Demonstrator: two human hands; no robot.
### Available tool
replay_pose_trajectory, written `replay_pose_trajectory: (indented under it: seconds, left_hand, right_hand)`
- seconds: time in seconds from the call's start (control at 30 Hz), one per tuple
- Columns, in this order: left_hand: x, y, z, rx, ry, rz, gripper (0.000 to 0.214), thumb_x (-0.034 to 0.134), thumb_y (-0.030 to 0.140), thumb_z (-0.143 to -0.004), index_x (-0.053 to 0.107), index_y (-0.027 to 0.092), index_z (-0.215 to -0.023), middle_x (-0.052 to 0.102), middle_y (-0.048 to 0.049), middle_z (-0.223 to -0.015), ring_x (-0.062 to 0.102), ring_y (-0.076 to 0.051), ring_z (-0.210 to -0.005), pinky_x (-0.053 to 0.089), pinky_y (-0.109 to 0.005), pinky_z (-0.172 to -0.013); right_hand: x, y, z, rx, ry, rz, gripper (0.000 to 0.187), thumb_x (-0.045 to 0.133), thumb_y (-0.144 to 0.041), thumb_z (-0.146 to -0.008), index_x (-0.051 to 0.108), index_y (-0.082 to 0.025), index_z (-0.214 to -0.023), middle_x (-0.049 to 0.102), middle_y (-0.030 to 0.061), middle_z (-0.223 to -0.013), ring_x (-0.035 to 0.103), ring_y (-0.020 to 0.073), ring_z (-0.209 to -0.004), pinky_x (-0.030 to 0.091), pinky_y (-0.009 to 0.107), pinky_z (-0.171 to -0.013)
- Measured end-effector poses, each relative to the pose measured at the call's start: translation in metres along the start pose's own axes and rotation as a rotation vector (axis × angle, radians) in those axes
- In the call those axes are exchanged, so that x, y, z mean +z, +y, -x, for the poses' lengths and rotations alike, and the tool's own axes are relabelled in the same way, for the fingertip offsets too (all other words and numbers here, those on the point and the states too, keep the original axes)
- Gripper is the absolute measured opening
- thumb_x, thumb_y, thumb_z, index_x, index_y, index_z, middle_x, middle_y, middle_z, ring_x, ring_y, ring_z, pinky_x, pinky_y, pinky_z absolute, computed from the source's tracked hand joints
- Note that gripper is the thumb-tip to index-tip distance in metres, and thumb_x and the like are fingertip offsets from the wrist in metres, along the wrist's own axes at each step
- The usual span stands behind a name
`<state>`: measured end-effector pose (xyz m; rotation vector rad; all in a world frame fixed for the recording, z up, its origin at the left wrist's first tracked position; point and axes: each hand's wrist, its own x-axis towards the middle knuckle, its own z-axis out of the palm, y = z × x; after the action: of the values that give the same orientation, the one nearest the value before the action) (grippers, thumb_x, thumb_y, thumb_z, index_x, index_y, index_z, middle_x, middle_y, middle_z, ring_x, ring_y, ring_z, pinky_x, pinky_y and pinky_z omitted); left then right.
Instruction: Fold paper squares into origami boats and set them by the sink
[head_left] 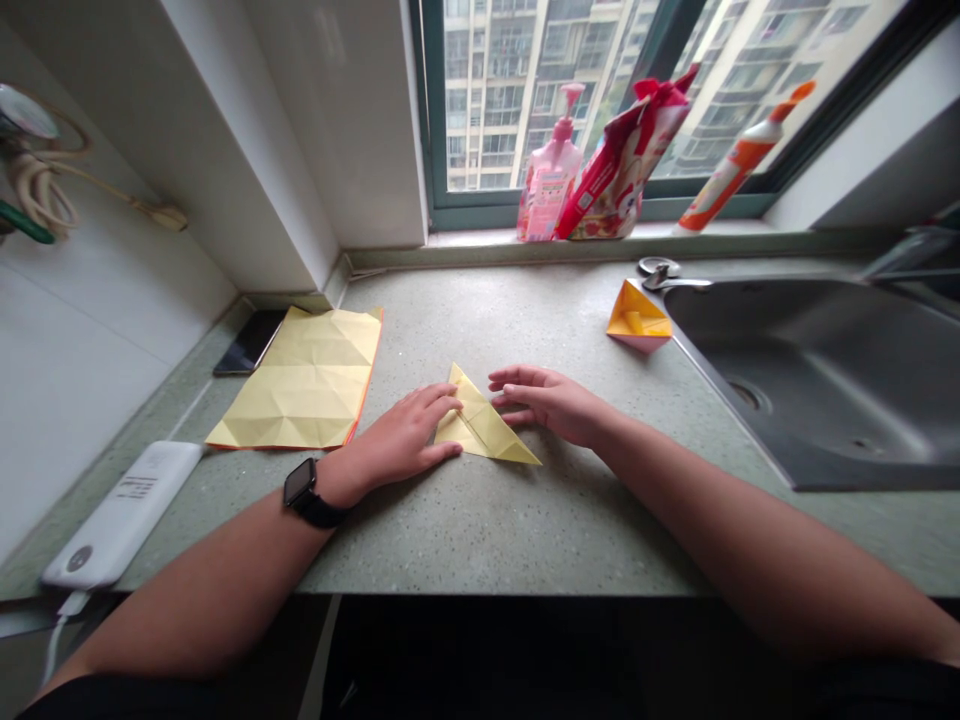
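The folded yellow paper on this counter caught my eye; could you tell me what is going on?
A person's left hand and right hand rest against a folded yellow paper triangle on a speckled grey-green stone counter. A creased yellow paper sheet lies to the left, and a folded yellow-and-pink paper piece sits by the steel sink.

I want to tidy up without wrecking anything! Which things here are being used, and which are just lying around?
Being used: left hand, right hand, folded yellow paper triangle, creased yellow paper sheet, folded paper model.
Just lying about: smartphone, white power bank, pink pump bottle, red bag.
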<state>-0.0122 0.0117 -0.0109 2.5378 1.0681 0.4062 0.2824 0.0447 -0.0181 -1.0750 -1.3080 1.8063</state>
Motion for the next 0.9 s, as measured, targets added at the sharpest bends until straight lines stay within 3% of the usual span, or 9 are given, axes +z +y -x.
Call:
replay_pose_trajectory:
  seconds: [0.3, 0.43, 0.57, 0.77, 0.9]
  left_hand:
    - [-0.001, 0.002, 0.001, 0.047, 0.046, 0.082, 0.050, 0.075, 0.032, -0.102, 0.058, 0.026, -0.149, 0.049, -0.0150, -0.170, 0.051, -0.033, -0.157, 0.047, -0.056, -0.130]
    - [-0.001, 0.002, 0.000, 0.054, 0.085, 0.097, 0.067, 0.077, 0.031, -0.100, 0.047, 0.027, -0.160, 0.048, -0.0162, -0.171, 0.048, -0.034, -0.159, 0.045, -0.058, -0.131]
    - [-0.002, 0.001, -0.002, 0.029, 0.116, 0.093, 0.088, 0.079, 0.039, -0.099, 0.031, 0.026, -0.171, 0.047, -0.0192, -0.171, 0.047, -0.036, -0.161, 0.041, -0.058, -0.134]
    - [0.001, -0.002, -0.002, 0.006, 0.150, 0.074, 0.103, 0.082, 0.042, -0.097, 0.020, 0.025, -0.178, 0.046, -0.0212, -0.174, 0.047, -0.038, -0.161, 0.042, -0.060, -0.133]
    - [0.001, -0.003, -0.003, -0.007, 0.189, 0.095, 0.098, 0.079, 0.037, -0.099, 0.022, 0.025, -0.178, 0.046, -0.0206, -0.173, 0.051, -0.037, -0.158, 0.045, -0.058, -0.130]
  right_hand:
    - [0.005, 0.010, 0.002, -0.062, -0.003, 0.194, 0.058, 0.091, -0.025, -0.083, 0.067, -0.029, -0.136, 0.075, 0.0059, -0.121, 0.077, 0.0200, -0.098, 0.071, 0.037, -0.085]
    - [0.005, 0.014, 0.000, -0.056, -0.047, 0.165, 0.082, 0.091, -0.025, -0.082, 0.052, -0.031, -0.154, 0.074, -0.0006, -0.098, 0.073, 0.0173, -0.082, 0.067, 0.031, -0.070]
    - [0.004, 0.012, -0.002, -0.073, -0.027, 0.157, 0.083, 0.089, -0.026, -0.083, 0.049, -0.029, -0.156, 0.071, -0.0025, -0.091, 0.069, 0.0157, -0.075, 0.061, 0.028, -0.063]
    - [0.011, 0.003, 0.004, -0.286, -0.020, 0.234, 0.075, 0.085, -0.035, -0.089, 0.052, -0.028, -0.156, 0.075, 0.0005, -0.094, 0.073, 0.0202, -0.087, 0.063, 0.035, -0.076]
    - [0.022, -0.006, 0.017, -0.430, -0.034, 0.372, 0.074, 0.080, -0.040, -0.096, 0.048, -0.028, -0.163, 0.081, 0.0065, -0.109, 0.079, 0.0259, -0.105, 0.063, 0.047, -0.099]
